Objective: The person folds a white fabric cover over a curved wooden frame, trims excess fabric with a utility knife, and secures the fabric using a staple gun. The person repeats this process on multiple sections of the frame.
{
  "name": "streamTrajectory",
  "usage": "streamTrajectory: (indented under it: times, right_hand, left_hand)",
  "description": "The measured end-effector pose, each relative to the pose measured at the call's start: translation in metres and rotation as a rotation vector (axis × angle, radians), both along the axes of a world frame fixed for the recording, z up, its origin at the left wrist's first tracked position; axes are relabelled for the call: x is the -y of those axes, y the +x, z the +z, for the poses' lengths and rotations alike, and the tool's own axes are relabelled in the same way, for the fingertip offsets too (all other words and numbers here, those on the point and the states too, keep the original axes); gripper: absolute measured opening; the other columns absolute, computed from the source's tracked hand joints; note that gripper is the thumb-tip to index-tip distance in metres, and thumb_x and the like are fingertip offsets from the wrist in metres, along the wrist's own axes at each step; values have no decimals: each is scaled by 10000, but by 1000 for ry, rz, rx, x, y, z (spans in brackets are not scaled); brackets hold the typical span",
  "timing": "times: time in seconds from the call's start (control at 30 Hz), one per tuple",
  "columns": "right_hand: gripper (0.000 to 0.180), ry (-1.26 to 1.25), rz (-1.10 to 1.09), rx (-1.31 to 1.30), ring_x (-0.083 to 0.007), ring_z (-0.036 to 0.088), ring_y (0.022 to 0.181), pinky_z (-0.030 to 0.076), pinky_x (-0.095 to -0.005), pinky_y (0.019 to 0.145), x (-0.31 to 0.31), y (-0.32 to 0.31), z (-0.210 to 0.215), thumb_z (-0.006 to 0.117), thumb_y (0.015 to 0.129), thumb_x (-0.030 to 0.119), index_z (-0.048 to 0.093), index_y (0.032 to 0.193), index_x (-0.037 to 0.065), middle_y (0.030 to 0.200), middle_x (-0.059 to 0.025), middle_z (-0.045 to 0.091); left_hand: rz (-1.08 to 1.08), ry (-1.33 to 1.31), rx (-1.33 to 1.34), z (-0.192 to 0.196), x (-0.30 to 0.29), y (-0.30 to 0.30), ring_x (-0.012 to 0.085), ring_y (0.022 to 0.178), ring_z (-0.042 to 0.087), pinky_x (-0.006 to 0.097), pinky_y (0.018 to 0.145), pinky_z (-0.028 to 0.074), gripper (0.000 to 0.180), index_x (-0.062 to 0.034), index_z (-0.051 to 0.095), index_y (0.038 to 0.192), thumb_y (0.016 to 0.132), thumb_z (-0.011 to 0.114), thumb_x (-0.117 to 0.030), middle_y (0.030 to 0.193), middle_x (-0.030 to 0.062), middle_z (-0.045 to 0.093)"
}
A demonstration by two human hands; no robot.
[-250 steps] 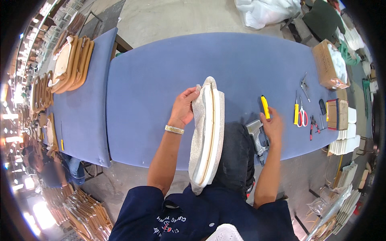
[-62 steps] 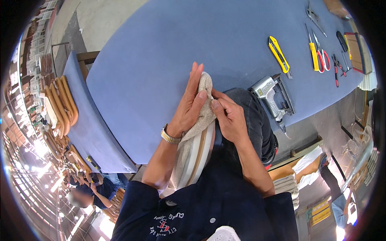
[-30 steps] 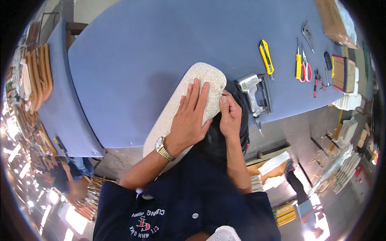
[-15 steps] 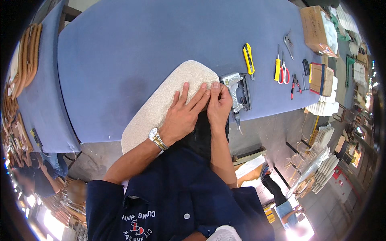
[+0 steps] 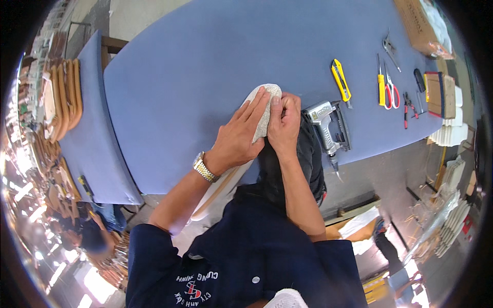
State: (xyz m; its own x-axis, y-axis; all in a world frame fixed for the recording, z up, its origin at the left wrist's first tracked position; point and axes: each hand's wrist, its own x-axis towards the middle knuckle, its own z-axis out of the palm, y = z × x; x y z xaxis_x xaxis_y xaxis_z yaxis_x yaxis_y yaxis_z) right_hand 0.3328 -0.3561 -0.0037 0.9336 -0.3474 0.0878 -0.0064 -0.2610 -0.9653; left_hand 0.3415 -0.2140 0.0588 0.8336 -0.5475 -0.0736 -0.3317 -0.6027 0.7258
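Observation:
A beige fabric-covered padded panel stands tilted up on the blue padded table, its rounded end away from me. Its back side, with a pale wooden-looking strip, shows below my left wrist. My left hand lies along the fabric face, fingers stretched out flat. At the panel's right edge, my right hand is closed, the thumb pressing on the fabric and the fingers curled behind the rim. A silver staple gun lies just right of my right hand.
On the blue table, a yellow utility knife lies beyond the staple gun. Farther right are a yellow screwdriver, red-handled scissors, pliers and a cardboard box. Curved wooden frames stack at far left.
The panel has tipped from lying nearly flat to standing more on edge, so its underside shows. Both hands stay on it. The whole view has shifted, table things appearing farther right.

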Motion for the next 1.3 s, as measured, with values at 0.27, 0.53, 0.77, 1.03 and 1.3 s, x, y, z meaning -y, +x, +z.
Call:
streamTrajectory:
  times: [0.27,0.53,0.77,1.03,1.3]
  right_hand:
    - [249,91,38,-53,-367,557,1037,472,-444,917,-7,3,7,564,1057,200,535,936,-16,1156,-239,541]
    - [186,58,91,-156,-334,598,969,520,-411,807,-2,6,25,670,950,122,549,923,-16,1162,-206,543]
    - [208,158,93,-210,-287,602,907,521,-367,754,5,7,24,712,890,96,550,805,-2,1121,-187,558]
    - [214,253,127,-257,-187,584,928,511,-319,790,27,7,17,744,858,85,557,791,7,1116,-146,587]
    - [209,382,136,-301,-164,555,916,487,-302,845,34,4,12,741,873,96,567,801,6,1126,-116,594]
  left_hand:
    - [56,45,-59,4,-5,5,392,1452,436,437,1108,491,940,-85,288,1623,754,638,-7,1670,177,311]
    - [75,10,-56,7,-4,5,369,1453,441,424,1141,471,942,-82,320,1609,743,674,24,1656,172,340]
    - [81,8,-32,3,-2,1,363,1454,443,421,1136,478,945,-97,336,1605,740,702,10,1653,147,356]
    - [113,88,-76,1,11,-6,366,1458,447,431,979,572,1010,-113,281,1631,718,704,-23,1666,122,349]
    - [114,164,-123,3,16,-8,370,1463,442,428,917,594,1017,-129,241,1646,736,689,-65,1681,112,322]
